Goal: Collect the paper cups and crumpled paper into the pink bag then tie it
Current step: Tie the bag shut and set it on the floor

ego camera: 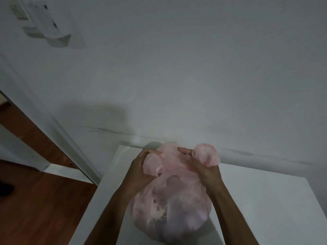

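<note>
A translucent pink bag (169, 209) stands bulging on the white table (265, 200), with dim shapes of its contents showing through the plastic. My left hand (139, 168) grips one gathered flap of the bag's top on the left. On the right, my right hand (200, 167) grips the other flap, whose bunched end sticks out past my fingers. Both flaps are pulled apart above the bag's neck. No loose cups or paper show on the table.
The table stands against a white wall (177, 76). Left of it lie a brown wooden floor (35, 209) and a white door frame (58, 131). A white fixture (44, 23) hangs on the wall at the upper left.
</note>
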Demonstrator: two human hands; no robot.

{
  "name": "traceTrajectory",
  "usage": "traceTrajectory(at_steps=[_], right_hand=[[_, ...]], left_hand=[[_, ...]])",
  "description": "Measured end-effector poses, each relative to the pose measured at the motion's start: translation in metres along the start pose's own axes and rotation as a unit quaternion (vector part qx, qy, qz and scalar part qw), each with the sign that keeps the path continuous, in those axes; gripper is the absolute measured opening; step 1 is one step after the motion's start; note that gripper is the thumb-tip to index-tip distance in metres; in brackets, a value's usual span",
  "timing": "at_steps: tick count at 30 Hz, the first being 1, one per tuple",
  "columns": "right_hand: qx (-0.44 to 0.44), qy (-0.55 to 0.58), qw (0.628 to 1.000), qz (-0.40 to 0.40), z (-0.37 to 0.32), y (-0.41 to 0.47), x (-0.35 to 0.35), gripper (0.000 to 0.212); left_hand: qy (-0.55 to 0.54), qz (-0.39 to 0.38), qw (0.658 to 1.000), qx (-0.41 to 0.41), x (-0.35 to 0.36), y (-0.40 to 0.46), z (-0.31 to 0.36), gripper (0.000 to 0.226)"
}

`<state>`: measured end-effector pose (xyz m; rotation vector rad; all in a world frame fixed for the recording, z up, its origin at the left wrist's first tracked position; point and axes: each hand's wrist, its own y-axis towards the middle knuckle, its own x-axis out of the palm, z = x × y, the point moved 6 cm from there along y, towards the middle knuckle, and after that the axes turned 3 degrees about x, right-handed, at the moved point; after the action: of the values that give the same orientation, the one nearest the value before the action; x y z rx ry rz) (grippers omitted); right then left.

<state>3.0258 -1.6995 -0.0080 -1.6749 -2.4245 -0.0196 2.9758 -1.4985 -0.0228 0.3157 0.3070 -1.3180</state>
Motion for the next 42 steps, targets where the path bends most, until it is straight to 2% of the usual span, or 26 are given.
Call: traceTrajectory(at_steps=[1,4,7,9,11,13,14,16,17,18,20,23,25,27,29,31,33,35,37,39,42], right_hand=[[-0.019,-0.007,1.0,0.005,-0.007,0.0,0.001,0.017],[-0.082,-0.155,0.983,0.054,-0.022,-0.002,0.004,0.011],[-0.03,-0.125,0.992,0.011,-0.012,-0.004,0.012,0.039],[0.015,-0.203,0.977,-0.069,-0.003,-0.001,0.022,0.044],[0.074,-0.292,0.942,-0.149,0.012,-0.003,0.035,0.032],[0.107,-0.34,0.915,-0.188,0.025,-0.006,0.043,0.024],[0.105,-0.356,0.905,-0.208,0.03,-0.007,0.046,0.029],[0.086,-0.376,0.891,-0.24,0.033,-0.008,0.049,0.028],[0.08,-0.385,0.883,-0.255,0.034,-0.008,0.05,0.021],[0.076,-0.402,0.872,-0.269,0.034,-0.007,0.052,0.016],[0.071,-0.465,0.835,-0.285,0.036,-0.006,0.057,0.021],[0.059,-0.545,0.775,-0.313,0.044,-0.005,0.062,0.018],[0.071,-0.522,0.791,-0.31,0.046,-0.006,0.057,0.016],[0.072,-0.434,0.853,-0.279,0.041,-0.005,0.048,0.017],[0.081,-0.285,0.938,-0.182,0.035,-0.003,0.033,0.021],[0.101,-0.111,0.985,-0.085,0.032,-0.004,0.017,0.028],[0.112,-0.009,0.993,-0.033,0.031,-0.003,0.005,0.034],[0.114,0.068,0.991,-0.031,0.029,-0.002,0.003,0.036],[0.115,0.099,0.987,-0.049,0.025,-0.001,0.008,0.037],[0.12,0.083,0.987,-0.06,0.023,0.0,0.015,0.037],[0.153,0.111,0.98,-0.069,0.024,0.0,0.023,0.037]], left_hand=[[-0.01,0.004,1.0,-0.013,-0.003,-0.001,0.002,0.052],[0.029,0.0,0.999,-0.019,-0.005,-0.002,0.0,0.057],[0.082,-0.004,0.996,-0.028,0.002,-0.004,-0.004,0.057],[0.08,0.003,0.995,-0.054,-0.005,-0.002,-0.011,0.044],[0.003,0.016,0.995,-0.103,-0.011,-0.003,-0.018,0.032],[-0.097,0.026,0.985,-0.137,-0.009,-0.006,-0.021,0.016],[-0.161,0.0,0.976,-0.144,-0.004,-0.009,-0.013,0.017],[-0.27,-0.065,0.951,-0.14,0.008,-0.013,-0.001,0.044],[-0.239,-0.055,0.959,-0.14,0.004,-0.012,0.001,0.048],[-0.172,-0.009,0.976,-0.136,-0.006,-0.008,0.0,0.046],[-0.072,0.06,0.99,-0.105,-0.02,-0.007,0.005,0.037],[0.014,0.054,0.998,-0.023,-0.019,-0.002,0.019,0.038],[-0.001,0.043,0.999,0.0,-0.012,-0.004,0.026,0.042],[-0.068,0.045,0.997,-0.015,-0.011,-0.004,0.025,0.052],[-0.186,0.06,0.979,-0.06,-0.01,-0.004,0.021,0.061],[-0.251,0.046,0.964,-0.074,-0.005,-0.003,0.02,0.064],[-0.23,0.02,0.969,-0.09,0.001,-0.002,0.017,0.064],[-0.168,-0.01,0.98,-0.107,0.008,-0.006,0.015,0.055],[-0.063,-0.052,0.991,-0.106,0.017,-0.011,0.013,0.053],[0.037,-0.081,0.991,-0.101,0.023,-0.015,0.009,0.047],[0.006,-0.068,0.992,-0.109,0.021,-0.016,0.006,0.055]])
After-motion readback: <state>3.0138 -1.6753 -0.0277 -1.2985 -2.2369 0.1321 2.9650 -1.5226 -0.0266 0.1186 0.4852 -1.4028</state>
